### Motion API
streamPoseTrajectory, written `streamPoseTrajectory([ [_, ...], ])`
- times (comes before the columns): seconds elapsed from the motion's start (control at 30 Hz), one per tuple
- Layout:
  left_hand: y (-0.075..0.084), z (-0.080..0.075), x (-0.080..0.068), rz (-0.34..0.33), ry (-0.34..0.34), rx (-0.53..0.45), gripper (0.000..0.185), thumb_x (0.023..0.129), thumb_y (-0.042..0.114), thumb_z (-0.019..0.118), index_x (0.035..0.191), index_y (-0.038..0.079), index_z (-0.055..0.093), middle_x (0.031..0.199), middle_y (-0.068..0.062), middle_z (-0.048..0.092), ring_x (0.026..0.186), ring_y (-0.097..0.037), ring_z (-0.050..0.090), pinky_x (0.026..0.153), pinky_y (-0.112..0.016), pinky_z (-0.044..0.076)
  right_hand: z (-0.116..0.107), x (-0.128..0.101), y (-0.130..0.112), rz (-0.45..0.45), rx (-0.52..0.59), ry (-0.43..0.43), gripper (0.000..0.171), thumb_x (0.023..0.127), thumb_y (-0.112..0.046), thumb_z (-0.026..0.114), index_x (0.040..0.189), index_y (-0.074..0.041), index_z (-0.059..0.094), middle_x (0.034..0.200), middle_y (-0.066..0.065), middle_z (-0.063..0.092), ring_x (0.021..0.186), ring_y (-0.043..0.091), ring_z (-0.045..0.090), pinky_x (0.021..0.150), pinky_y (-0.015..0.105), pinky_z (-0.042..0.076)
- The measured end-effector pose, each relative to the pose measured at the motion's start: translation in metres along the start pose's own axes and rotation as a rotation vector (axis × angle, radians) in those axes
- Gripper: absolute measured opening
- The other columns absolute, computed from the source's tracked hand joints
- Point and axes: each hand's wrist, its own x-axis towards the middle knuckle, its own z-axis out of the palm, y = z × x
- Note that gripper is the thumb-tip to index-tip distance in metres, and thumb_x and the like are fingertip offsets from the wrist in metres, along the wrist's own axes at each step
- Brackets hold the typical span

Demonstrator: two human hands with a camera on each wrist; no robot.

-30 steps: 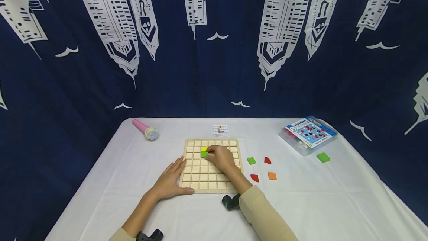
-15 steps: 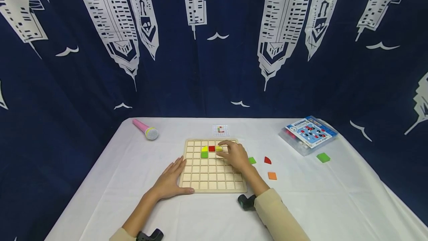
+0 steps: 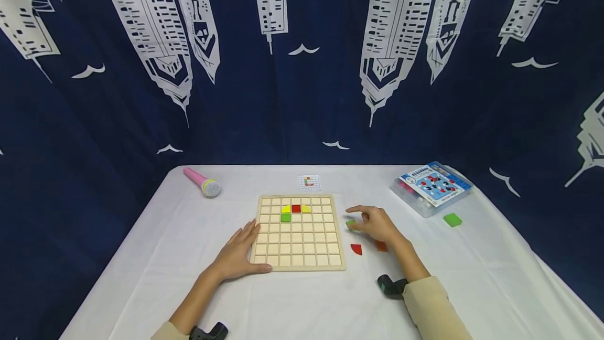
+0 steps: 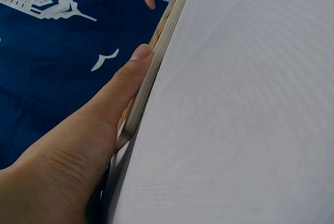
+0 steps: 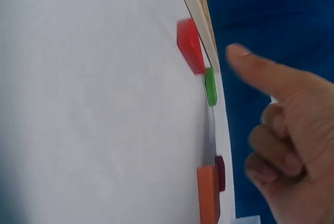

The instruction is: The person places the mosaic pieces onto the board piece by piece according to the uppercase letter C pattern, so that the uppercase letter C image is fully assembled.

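My left hand (image 3: 238, 256) rests at the lower left corner of the wooden grid board (image 3: 302, 262), fingers straight along its side. Its thumb (image 4: 133, 70) lies on the near edge. On the board are a green square (image 3: 286, 218), a red square (image 3: 295, 208) and yellow pieces (image 3: 305, 209) either side of the red one. Right of the board, my right hand (image 3: 377, 224) hovers over a loose green tile (image 3: 350, 225), thumb and index finger apart, holding nothing. The other fingers (image 5: 274, 143) are curled. Nearby lie a red quarter-circle (image 3: 356, 249) and an orange square (image 3: 381, 246), partly covered by the wrist.
A small pattern card (image 3: 309, 182) lies beyond the board. At the back left is a pink toy microphone (image 3: 202, 181). A plastic case (image 3: 430, 188) stands at the back right, with another green tile (image 3: 452, 220) before it. A dark red piece (image 5: 220, 173) shows behind the orange one.
My right hand has let go of the red square on the board, passed over the yellow piece, and moved right to the loose green tile. The left hand stays on the board.
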Motion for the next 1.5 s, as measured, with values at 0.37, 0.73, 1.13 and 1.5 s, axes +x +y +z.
streamPoseTrajectory([
  [0.37,-0.003,0.001,0.001,-0.018,-0.008,0.014,0.118,0.061,0.075,0.064,0.145,0.002,0.025,0.152,-0.011,0.015,0.139,-0.022,0.012,0.113,-0.038,0.010,0.000,-0.001,0.015,0.017,-0.029,-0.043,0.024,0.075,-0.022,0.077,0.097,-0.012,0.071,0.050,-0.004,0.032,0.045,0.009,0.025,0.042,0.021,0.022],
  [0.73,-0.003,0.001,0.000,-0.009,0.004,0.005,0.117,0.061,0.074,0.065,0.144,0.000,0.027,0.152,-0.013,0.017,0.139,-0.024,0.014,0.113,-0.040,0.011,0.026,0.020,-0.039,-0.096,0.008,0.054,0.029,0.076,-0.031,0.076,0.098,-0.014,0.070,0.050,-0.005,0.031,0.045,0.008,0.023,0.040,0.022,0.022],
  [1.13,-0.003,0.001,0.001,-0.007,-0.013,0.028,0.118,0.061,0.077,0.061,0.145,0.002,0.025,0.152,-0.011,0.015,0.139,-0.022,0.012,0.113,-0.038,0.011,0.084,0.035,-0.101,-0.172,-0.061,0.024,0.032,0.075,-0.035,0.075,0.099,-0.013,0.070,0.051,-0.008,0.036,0.045,0.006,0.028,0.039,0.020,0.025],
  [1.5,0.000,-0.001,0.000,-0.003,-0.013,0.023,0.116,0.062,0.076,0.062,0.144,0.002,0.026,0.152,-0.013,0.017,0.139,-0.025,0.014,0.113,-0.040,0.012,0.104,0.035,-0.102,-0.152,-0.100,-0.024,0.030,0.076,-0.037,0.075,0.097,-0.016,0.070,0.052,-0.008,0.043,0.048,0.007,0.035,0.042,0.021,0.033],
])
